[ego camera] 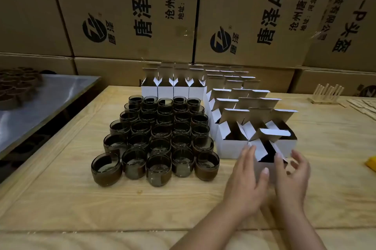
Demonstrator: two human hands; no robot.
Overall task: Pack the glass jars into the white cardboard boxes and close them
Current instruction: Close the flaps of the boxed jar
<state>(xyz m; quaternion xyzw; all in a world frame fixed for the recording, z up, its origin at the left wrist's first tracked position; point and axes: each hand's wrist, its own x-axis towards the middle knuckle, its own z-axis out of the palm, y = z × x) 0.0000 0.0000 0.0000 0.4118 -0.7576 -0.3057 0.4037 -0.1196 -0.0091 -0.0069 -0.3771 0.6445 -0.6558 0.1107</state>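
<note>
Trouble lies with the nearest white box (261, 151), which stands flaps up between your hands. Your left hand (247, 174) lays straight fingers along its left wall, thumb on the front. Your right hand (293, 172) hangs loosely curled at its right wall, holding nothing; contact there is too blurred to judge. Drag it carelessly and its back flap may snag the open boxes (234, 141) just behind it. The glass jars (160, 139) stand left of it, tightly packed, so a hasty reach could knock neighbours over.

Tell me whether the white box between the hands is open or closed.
Open. The white box has its top flaps raised, and its dark inside shows.
</note>
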